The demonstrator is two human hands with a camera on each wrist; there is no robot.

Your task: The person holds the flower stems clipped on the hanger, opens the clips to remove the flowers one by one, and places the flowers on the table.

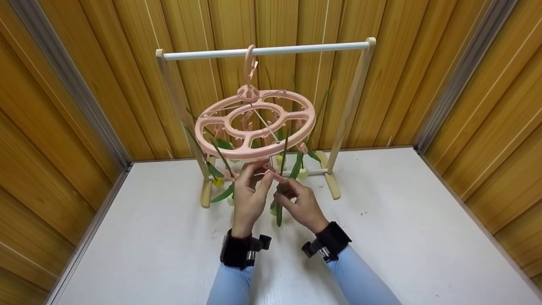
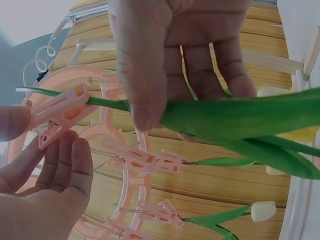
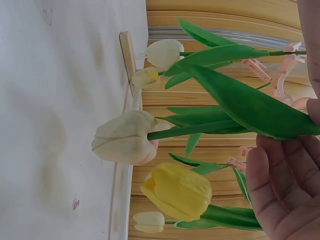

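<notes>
My left hand (image 1: 250,195) holds a pink clothespin (image 2: 65,110) by its handles between thumb and fingers, below the front rim of a round pink clip hanger (image 1: 245,151). My right hand (image 1: 302,203) pinches the green stem of an artificial tulip just beside that clothespin. The stem's thin end passes by the clothespin's mouth and sticks out beyond it in the left wrist view. From my right hand the tulip's long leaf (image 3: 235,100) and white bloom (image 3: 125,137) point downward, toward the white table.
The hanger hooks over the white bar (image 1: 305,48) of a wooden stand (image 1: 353,97). Around its ring, other clothespins (image 2: 162,212) hold upside-down tulips, including a yellow one (image 3: 177,192) and a white one (image 3: 165,53). Wood-panelled walls (image 1: 478,127) enclose the white table (image 1: 161,241).
</notes>
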